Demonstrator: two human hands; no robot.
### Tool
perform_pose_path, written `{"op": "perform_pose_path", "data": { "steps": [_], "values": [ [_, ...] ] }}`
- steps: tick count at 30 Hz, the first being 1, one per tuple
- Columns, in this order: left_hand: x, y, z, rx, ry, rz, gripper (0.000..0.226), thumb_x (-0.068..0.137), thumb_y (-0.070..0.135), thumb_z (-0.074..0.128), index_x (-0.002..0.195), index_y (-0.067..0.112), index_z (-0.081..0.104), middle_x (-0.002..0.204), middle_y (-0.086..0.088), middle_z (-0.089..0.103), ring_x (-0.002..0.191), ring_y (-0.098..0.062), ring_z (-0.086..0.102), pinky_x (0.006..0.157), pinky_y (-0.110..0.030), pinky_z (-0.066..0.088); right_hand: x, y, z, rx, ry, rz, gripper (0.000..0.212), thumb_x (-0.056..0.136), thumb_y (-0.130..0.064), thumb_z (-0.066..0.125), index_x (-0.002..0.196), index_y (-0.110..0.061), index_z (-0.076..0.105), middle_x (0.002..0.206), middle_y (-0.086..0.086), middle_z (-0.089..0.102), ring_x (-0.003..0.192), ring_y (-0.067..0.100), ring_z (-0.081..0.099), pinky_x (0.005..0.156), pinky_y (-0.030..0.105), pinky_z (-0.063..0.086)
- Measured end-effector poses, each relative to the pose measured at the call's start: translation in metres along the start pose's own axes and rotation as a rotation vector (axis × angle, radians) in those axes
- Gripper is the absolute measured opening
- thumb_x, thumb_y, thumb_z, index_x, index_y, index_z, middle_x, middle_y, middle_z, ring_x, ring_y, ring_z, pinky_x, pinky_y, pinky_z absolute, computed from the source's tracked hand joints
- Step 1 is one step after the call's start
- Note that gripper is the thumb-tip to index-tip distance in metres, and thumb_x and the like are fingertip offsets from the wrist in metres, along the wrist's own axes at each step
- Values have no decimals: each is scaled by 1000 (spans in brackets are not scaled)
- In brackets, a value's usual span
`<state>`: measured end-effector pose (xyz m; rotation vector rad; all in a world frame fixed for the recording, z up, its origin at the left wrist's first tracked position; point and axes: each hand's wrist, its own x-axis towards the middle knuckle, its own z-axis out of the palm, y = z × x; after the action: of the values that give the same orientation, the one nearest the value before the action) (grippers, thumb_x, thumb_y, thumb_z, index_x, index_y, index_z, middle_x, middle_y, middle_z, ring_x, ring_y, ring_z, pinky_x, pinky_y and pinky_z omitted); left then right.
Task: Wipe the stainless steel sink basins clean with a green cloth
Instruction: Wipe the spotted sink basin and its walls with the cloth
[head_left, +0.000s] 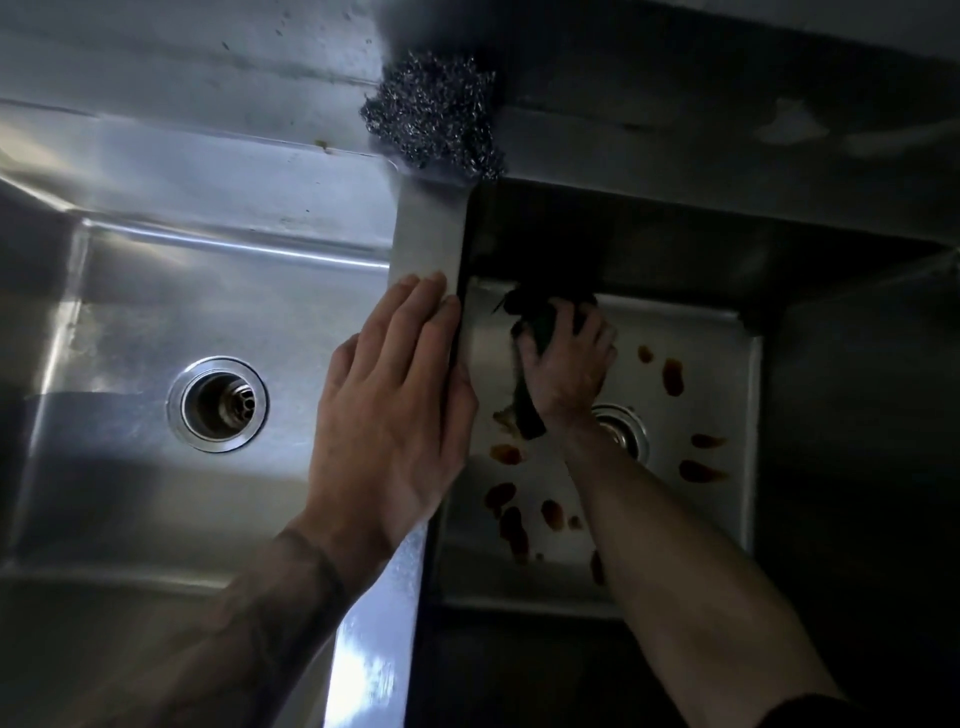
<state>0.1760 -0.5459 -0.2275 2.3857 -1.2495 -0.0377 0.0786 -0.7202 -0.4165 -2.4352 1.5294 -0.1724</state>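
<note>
Two stainless steel basins lie side by side. The left basin (156, 291) looks clean, with its drain (217, 404) in the middle. The right basin (727, 364) has several brown stains (673, 376) on its floor. My right hand (569, 366) is down in the right basin near its far left corner and grips a dark green cloth (535, 332) against the floor. My left hand (395, 405) rests flat, fingers straight, on the divider (428, 234) between the basins.
A steel wool scourer (434, 117) sits on the back ledge above the divider. The right basin's drain (626, 434) is partly hidden by my right wrist. The right side of the sink lies in deep shadow.
</note>
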Motion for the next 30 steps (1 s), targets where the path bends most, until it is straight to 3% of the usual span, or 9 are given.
{"op": "perform_pose_path", "data": {
  "steps": [3, 7, 9, 13, 15, 19, 23, 25, 30],
  "values": [
    [0, 0, -1, -2, -12, 3, 44, 105, 22, 55, 144, 4, 59, 158, -11, 52, 152, -27, 41, 113, -43, 43, -9, -36, 6, 37, 51, -17, 53, 92, -53, 55, 131, -17, 60, 130, 19, 55, 114, 41, 50, 93, 49, 41],
    [0, 0, -1, -6, -11, -2, 44, 104, 22, 55, 143, 3, 59, 157, -12, 53, 151, -28, 42, 111, -44, 45, -24, -13, 0, 32, -119, -496, 53, 93, -54, 58, 136, -22, 57, 133, 15, 51, 114, 36, 47, 93, 46, 43],
    [1, 0, 0, -5, -1, 5, 43, 104, 22, 57, 142, 2, 60, 156, -13, 54, 151, -29, 44, 111, -45, 46, -7, 13, -1, 4, -79, -392, 53, 93, -53, 55, 133, -19, 59, 133, 17, 52, 116, 39, 48, 94, 49, 46],
    [1, 0, 0, -12, -9, 2, 43, 104, 21, 57, 143, 3, 60, 157, -12, 53, 151, -28, 43, 111, -46, 46, 8, -5, 6, 10, 64, 64, 54, 93, -52, 54, 133, -17, 60, 134, 20, 52, 119, 41, 48, 96, 49, 41],
    [1, 0, -1, -11, -15, -4, 44, 104, 22, 56, 144, 4, 59, 157, -11, 53, 151, -27, 42, 110, -45, 46, -7, -28, 6, 13, 49, -92, 54, 93, -53, 53, 133, -18, 60, 134, 19, 53, 117, 41, 49, 96, 47, 38],
    [1, 0, -2, -12, -20, -10, 44, 104, 23, 55, 144, 4, 59, 158, -10, 52, 152, -26, 41, 109, -45, 47, -25, -6, -2, 43, -184, -544, 57, 93, -58, 51, 138, -23, 56, 137, 13, 51, 116, 36, 47, 96, 48, 44],
    [1, 1, -1, -3, -27, -7, 43, 104, 21, 58, 143, 4, 60, 157, -11, 53, 152, -27, 42, 108, -45, 47, 2, -3, 3, 40, -40, -93, 57, 89, -54, 50, 133, -19, 56, 135, 18, 49, 119, 41, 47, 94, 50, 46],
    [1, 1, -1, 2, -34, -12, 43, 104, 22, 56, 143, 5, 59, 158, -10, 52, 152, -26, 41, 107, -44, 46, -6, -30, 6, 78, 7, -28, 55, 92, -52, 53, 134, -17, 55, 134, 19, 49, 117, 41, 47, 95, 48, 44],
    [1, 1, -2, -2, -44, -16, 44, 103, 23, 54, 144, 6, 58, 159, -8, 50, 153, -25, 40, 106, -44, 45, -51, -2, -6, 52, -190, -569, 54, 93, -53, 48, 135, -20, 57, 133, 15, 53, 111, 37, 48, 93, 47, 44]
  ]
}}
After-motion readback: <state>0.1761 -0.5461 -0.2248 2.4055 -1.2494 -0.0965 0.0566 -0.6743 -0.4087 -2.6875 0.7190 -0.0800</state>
